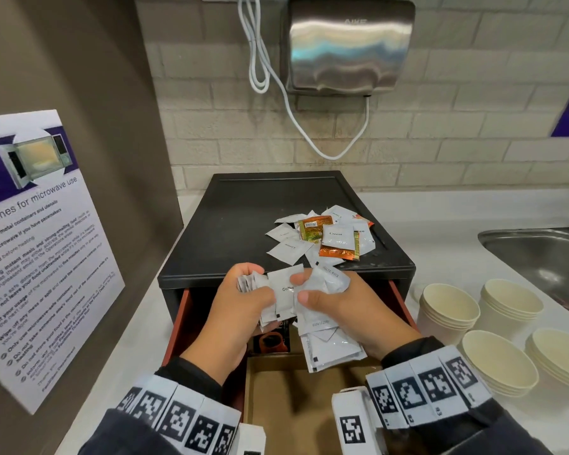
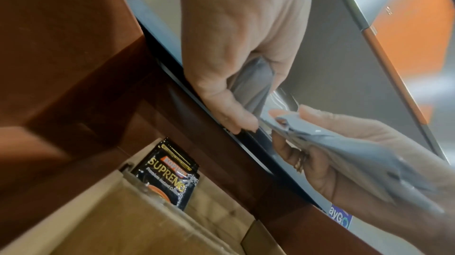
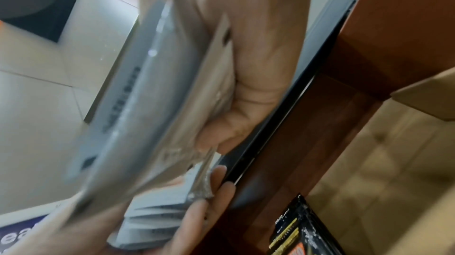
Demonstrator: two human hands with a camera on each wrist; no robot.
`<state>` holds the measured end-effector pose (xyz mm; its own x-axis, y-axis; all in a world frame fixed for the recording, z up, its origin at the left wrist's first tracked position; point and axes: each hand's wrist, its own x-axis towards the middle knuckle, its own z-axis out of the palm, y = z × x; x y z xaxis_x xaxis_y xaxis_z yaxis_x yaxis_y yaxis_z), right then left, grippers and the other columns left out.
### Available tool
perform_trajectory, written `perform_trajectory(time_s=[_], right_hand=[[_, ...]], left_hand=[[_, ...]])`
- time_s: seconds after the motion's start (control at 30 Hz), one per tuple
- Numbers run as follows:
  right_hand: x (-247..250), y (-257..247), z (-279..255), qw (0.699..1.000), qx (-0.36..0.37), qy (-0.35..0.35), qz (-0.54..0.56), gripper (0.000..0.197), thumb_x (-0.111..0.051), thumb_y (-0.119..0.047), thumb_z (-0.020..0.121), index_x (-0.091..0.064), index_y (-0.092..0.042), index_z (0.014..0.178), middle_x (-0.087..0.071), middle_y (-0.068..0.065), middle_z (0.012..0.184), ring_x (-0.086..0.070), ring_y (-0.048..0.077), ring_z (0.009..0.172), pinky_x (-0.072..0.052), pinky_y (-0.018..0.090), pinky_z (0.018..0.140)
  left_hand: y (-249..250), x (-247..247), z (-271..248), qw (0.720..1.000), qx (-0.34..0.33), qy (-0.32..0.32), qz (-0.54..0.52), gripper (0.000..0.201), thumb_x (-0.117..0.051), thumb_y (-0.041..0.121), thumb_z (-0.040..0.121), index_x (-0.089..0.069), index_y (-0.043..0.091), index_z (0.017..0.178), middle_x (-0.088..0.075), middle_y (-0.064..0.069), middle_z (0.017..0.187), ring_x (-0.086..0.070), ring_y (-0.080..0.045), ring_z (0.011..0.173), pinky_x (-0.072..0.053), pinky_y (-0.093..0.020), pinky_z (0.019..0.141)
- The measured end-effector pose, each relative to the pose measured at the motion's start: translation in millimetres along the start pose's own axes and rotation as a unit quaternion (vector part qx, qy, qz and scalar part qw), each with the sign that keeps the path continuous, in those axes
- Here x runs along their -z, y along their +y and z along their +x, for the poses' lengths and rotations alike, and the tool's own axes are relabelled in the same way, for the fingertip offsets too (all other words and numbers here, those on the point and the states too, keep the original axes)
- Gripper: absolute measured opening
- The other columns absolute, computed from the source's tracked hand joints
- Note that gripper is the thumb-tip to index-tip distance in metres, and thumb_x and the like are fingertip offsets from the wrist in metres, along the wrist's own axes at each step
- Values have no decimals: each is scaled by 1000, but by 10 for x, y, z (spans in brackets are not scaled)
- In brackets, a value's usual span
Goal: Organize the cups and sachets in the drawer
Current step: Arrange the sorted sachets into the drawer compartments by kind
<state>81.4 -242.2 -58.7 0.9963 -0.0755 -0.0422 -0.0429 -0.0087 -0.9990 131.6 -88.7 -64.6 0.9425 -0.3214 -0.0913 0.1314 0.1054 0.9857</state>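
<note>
**Dark sleeves, tagged cuffs**

We are wearing dark sleeves (image 1: 493, 425) on both arms. Bands of white tiles printed with black square codes are wrapping the left wrist (image 1: 178, 418) and right wrist (image 1: 424, 389). Both hands are going bare.

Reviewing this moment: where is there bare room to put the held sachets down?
Free: the black unit's top, left and rear of the loose sachet pile; the cardboard compartment in the open drawer, below both hands. Crowded: the counter right of the drawer, taken by cup stacks. Left hand and right hand each grip white sachets.
</note>
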Motion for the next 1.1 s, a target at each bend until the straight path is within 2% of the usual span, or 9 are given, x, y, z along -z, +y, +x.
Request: perform_trajectory(time_s=[0.07, 0.13, 0.23, 0.37, 0.57, 0.67, 0.8, 0.93, 1.1], right_hand=[[-22, -7, -14, 1000, 2, -20, -19, 21, -65, -11, 85, -67, -27, 98, -69, 1, 94, -68, 13, 80, -52, 23, 66], [-39, -15, -30, 999, 0, -37, -31, 22, -66, -13, 84, -65, -27, 101, -70, -3, 90, -69, 9, 78, -53, 22, 66], [-67, -8, -39, 998, 2, -38, -42, 25, -66, -14, 84, -64, -26, 106, -71, -2, 93, -69, 11, 83, -54, 25, 70], [-72, -10, -36, 999, 4, -35, -29, 25, -65, -14, 85, -64, -27, 106, -70, 0, 99, -68, 15, 88, -54, 27, 72], [-26, -32, -25, 999, -1, -42, 22, 24, -64, -9, 84, -66, -25, 101, -70, 4, 98, -67, 19, 90, -53, 29, 74], [3, -29, -10, 1000, 5, -7, 21, 24, -64, -7, 84, -67, -25, 99, -69, 5, 103, -67, 19, 90, -55, 29, 74], [5, -29, -13, 997, 43, 44, -38, 25, -64, -7, 85, -63, -31, 93, -68, 1, 100, -66, 10, 85, -55, 20, 72], [-94, -24, -44, 994, 39, 8, -104, 21, -64, -15, 86, -59, -35, 92, -64, -6, 92, -61, 6, 84, -51, 17, 72], [-102, -10, -39, 998, -19, -30, -48, 21, -67, -17, 83, -61, -21, 103, -69, 8, 98, -67, 22, 90, -55, 36, 82]], left_hand=[[-5, -27, -15, 1000, 7, -11, 10, 26, -60, 3, 87, -52, 25, 99, -64, -11, 104, -68, -27, 87, -57, -41, 69], [-3, -52, -32, 999, 25, -21, 9, 28, -66, 15, 86, -52, 27, 107, -65, -6, 104, -69, -21, 83, -57, -32, 60], [5, -58, -26, 998, 55, -20, -15, 31, -63, 12, 88, -53, 29, 112, -65, -5, 106, -68, -20, 86, -53, -26, 55], [33, -16, -13, 993, 75, -28, -84, 38, -56, -2, 88, -56, 26, 113, -64, -9, 109, -65, -26, 92, -56, -36, 66], [40, -22, -34, 987, 66, -72, -132, 34, -54, -4, 87, -57, 19, 112, -73, -7, 97, -69, -26, 87, -53, -43, 80], [30, -12, -26, 990, 48, -48, -123, 33, -54, -6, 86, -58, 17, 109, -69, -14, 100, -68, -28, 86, -51, -46, 84], [4, -3, -7, 998, 16, 0, -58, 32, -61, 1, 84, -57, 21, 109, -59, -8, 90, -60, -19, 71, -55, -39, 76], [-48, -33, 17, 1000, 16, 27, 2, 30, -70, 16, 82, -58, 31, 106, -62, -6, 106, -64, -23, 91, -57, -41, 80], [-31, -59, 4, 999, 28, 23, 11, 30, -70, 29, 82, -57, 35, 109, -61, -5, 115, -63, -25, 99, -57, -38, 76]])
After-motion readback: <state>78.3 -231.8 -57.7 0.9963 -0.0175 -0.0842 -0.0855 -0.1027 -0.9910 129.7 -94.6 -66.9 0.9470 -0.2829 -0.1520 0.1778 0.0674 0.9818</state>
